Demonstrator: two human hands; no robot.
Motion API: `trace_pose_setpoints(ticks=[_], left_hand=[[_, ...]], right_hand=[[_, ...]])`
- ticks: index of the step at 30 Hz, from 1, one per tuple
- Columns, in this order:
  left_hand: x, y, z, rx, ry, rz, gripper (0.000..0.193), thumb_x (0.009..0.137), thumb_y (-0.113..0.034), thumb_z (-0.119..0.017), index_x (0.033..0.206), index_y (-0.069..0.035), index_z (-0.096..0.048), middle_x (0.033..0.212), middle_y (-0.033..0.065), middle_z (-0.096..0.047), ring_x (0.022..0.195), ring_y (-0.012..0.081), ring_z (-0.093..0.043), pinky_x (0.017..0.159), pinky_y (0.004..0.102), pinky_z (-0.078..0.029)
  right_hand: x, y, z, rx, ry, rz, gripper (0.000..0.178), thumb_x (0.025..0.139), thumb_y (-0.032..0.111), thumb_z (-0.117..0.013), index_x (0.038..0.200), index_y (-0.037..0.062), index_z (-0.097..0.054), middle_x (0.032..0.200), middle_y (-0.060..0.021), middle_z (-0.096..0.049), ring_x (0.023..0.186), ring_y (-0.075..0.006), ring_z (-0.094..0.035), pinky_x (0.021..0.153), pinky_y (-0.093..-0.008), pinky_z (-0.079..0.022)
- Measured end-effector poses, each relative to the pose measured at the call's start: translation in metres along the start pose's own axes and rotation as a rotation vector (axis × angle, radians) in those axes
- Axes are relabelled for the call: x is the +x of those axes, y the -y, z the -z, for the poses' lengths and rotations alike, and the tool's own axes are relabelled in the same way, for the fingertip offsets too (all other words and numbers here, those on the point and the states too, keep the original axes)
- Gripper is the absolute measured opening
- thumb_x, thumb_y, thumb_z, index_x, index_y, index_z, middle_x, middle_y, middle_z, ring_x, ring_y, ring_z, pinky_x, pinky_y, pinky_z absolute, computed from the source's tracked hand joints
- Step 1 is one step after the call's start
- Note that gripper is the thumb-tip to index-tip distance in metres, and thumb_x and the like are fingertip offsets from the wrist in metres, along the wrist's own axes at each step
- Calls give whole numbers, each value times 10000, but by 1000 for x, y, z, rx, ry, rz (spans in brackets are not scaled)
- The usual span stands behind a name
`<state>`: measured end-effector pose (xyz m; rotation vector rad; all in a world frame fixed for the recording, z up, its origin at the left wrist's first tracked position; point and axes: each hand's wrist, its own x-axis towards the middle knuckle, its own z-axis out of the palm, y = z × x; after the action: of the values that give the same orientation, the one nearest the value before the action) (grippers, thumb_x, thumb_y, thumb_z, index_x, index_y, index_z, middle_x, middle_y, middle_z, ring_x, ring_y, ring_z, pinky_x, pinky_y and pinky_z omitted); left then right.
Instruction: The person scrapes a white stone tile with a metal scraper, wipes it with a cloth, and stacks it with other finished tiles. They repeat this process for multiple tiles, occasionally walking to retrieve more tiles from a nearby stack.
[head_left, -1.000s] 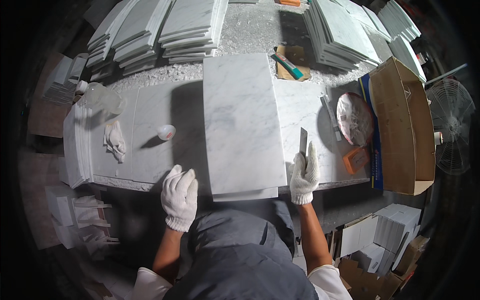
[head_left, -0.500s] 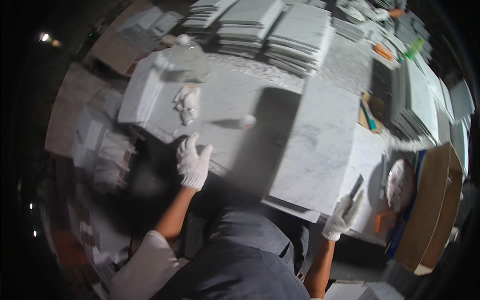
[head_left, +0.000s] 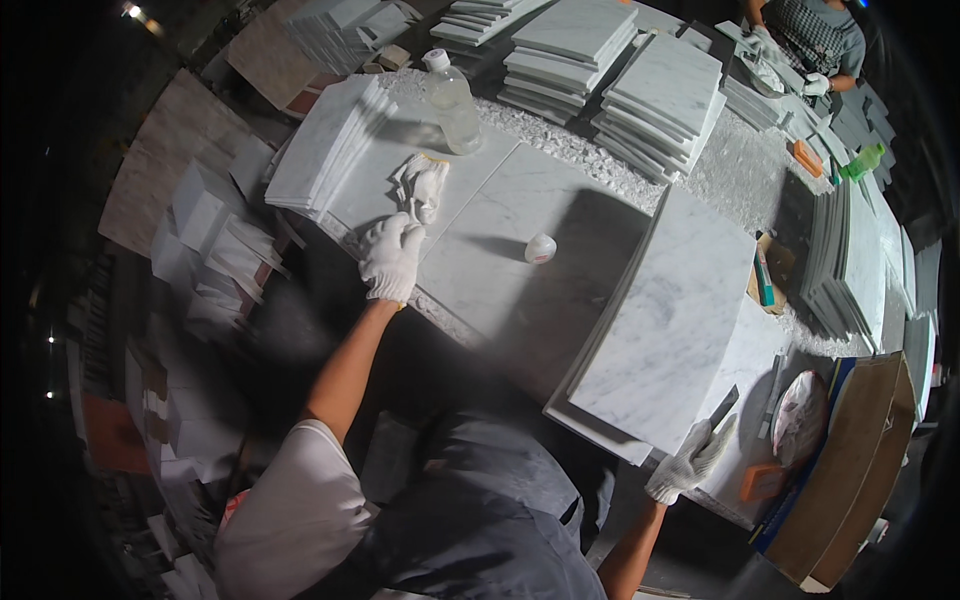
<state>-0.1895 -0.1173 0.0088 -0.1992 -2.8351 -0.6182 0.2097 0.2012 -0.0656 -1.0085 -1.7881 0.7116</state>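
Observation:
My left hand, in a white knitted work glove, is at the near end of a crumpled white glove lying on a pale marble tile. Its fingers are curled together on that end; their tips are partly hidden. At the lower right my right hand, also gloved, grips a narrow tool with a dark flat blade, like a scraper; its handle is hidden. Just left of this hand lies a stack of marble tiles. A small white round container stands on the tiles between my hands.
A clear plastic bottle stands behind the crumpled glove. Tile stacks line the far side. At the right are an orange block, a round plastic-covered dish and a cardboard box. A co-worker works at the far right.
My left hand has moved forward onto the near end of the crumpled glove, and its spread fingers have drawn together. My right hand keeps its tool. The whole view has shifted.

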Motion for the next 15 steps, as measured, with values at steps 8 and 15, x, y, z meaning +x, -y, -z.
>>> trace_pose_setpoints(ticks=[8,15], left_hand=[[-17,-2,21,-1304,-98,238,330,1065,-188,-550,1298,38,-611,1282,150,-685,1142,279,-670,1055,402,-508],[7,-7,3,-1008,257,305,356,1022,-200,-635,1310,9,-622,1239,123,-684,1128,225,-660,1036,369,-501]], right_hand=[[0,-6,0,85,8,-65,493,1019,2,-567,1502,-46,-478,1020,-86,-667,799,-112,-577,720,-255,-508],[-5,-1,3,99,52,2,522,1001,-64,-561,1513,-11,-474,1225,-122,-678,872,-117,-596,754,-263,-518]])
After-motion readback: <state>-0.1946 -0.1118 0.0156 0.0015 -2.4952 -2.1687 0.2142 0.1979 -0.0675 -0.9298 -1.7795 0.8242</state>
